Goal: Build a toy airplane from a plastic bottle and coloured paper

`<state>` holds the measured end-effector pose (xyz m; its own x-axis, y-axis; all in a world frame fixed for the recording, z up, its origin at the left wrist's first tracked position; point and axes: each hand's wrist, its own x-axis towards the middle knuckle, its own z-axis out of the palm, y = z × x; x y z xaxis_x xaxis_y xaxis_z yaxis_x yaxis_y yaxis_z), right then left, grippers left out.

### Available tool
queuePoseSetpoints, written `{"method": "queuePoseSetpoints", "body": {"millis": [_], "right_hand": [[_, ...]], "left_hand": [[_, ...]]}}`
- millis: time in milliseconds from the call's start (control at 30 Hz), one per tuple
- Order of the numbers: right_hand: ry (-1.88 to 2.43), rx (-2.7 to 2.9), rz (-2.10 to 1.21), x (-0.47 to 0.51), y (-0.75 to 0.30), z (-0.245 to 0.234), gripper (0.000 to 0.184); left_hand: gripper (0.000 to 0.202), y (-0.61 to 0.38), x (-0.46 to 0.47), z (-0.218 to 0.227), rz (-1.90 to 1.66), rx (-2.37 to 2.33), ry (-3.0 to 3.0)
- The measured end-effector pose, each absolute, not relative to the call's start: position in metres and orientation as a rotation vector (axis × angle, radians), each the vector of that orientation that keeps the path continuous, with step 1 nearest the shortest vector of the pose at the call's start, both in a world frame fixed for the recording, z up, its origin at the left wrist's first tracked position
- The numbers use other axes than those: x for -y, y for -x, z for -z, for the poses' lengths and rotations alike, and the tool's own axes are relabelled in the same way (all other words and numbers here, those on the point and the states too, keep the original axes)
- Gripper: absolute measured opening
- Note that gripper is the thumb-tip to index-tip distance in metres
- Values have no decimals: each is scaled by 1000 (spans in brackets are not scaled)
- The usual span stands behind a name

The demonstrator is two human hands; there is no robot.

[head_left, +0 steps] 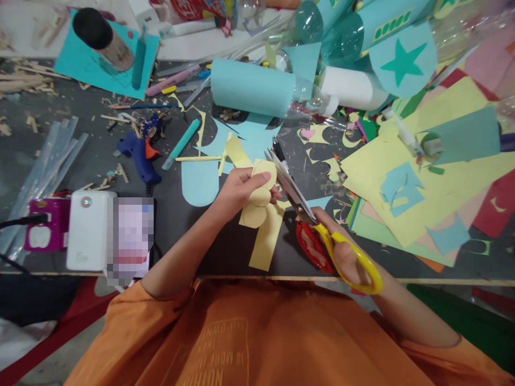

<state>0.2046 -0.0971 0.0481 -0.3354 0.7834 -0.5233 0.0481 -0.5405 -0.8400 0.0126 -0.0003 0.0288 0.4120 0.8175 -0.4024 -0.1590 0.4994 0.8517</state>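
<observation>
My left hand (pixel 245 190) pinches yellow paper (pixel 255 214) cut into joined round shapes, thumb on top. In my right hand (pixel 341 252) are scissors (pixel 298 201) with a yellow and a red handle loop. Their blades are parted, pointing up and left, just right of the paper. A straight yellow paper strip (pixel 265 244) lies below my left hand near the table's front edge. Beyond the blades a black pen (pixel 278 150) lies on the table. Left of the paper rests a light blue paper piece (pixel 200 182) with a rounded end.
A blue glue gun (pixel 139 155), teal marker (pixel 181 143), white power bank (pixel 89 230) and phone (pixel 134 236) lie at left. A blue-wrapped bottle (pixel 253 88) lies beyond my hands. Coloured sheets (pixel 378 166) and scraps spread at right. Clear glue sticks (pixel 52 155) lie far left.
</observation>
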Motion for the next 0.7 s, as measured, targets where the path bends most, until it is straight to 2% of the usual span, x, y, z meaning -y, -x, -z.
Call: {"method": "queuePoseSetpoints", "body": {"millis": [167,400,700], "right_hand": [[1498,1068,-1915,95,-208,-54,85],[1417,1062,-1884,94,-218,-50,78],[1390,950,-1853,94,-224,-47,73]], "left_hand": [[26,-10,-2,-32,-692,-985,-867],[17,-4,-6,-32,-681,-911,-863],[20,-1,-12,-24,-768,-1012,-866]]}}
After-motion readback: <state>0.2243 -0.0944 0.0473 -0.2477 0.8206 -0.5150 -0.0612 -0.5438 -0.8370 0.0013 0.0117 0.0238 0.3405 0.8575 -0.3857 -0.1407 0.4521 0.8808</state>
